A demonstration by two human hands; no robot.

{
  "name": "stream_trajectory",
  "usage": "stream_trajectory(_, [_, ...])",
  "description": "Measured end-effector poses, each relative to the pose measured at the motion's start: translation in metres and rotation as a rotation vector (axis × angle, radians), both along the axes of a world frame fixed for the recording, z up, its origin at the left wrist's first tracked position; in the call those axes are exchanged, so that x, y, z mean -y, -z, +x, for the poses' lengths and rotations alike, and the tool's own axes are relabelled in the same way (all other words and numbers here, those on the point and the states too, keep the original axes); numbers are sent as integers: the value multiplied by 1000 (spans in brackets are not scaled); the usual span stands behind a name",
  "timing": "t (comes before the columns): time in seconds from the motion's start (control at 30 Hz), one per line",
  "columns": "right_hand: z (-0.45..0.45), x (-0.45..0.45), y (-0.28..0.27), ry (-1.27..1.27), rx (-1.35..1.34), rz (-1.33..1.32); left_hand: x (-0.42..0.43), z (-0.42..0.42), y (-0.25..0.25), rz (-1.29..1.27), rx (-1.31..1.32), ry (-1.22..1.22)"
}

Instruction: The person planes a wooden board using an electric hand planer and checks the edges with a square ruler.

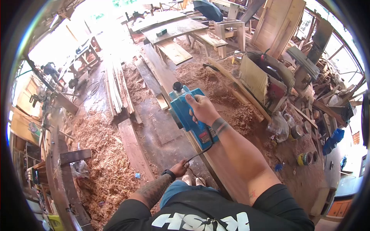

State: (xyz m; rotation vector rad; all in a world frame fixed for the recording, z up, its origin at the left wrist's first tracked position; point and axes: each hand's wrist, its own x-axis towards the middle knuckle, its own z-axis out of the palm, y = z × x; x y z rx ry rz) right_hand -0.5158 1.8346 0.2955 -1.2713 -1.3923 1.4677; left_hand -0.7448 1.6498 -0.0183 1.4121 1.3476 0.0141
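Observation:
A blue electric hand planer with a black front knob rests on a long wooden board. My right hand is wrapped round the planer's rear handle, thumb on top. From the back of the planer a black power cord runs down to my left hand. That hand, held low beside the board, has its fingers closed on the cord. The planer's underside and the fingers beneath the handle are hidden.
Wood shavings cover much of the floor. Long planks lie to the left. Ahead stands a worktable of boards. Cans, a plastic bag and stacked scrap wood are on the right.

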Motion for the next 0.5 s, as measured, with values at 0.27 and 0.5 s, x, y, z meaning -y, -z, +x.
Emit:
stream_trajectory(0.27, [-33, -67, 2, 11, -14, 16, -42, -27, 34, 62, 80, 7])
stream_trajectory(0.5, [-65, -133, 5, 9, -6, 5, -95, -52, 44, 68, 104, 31])
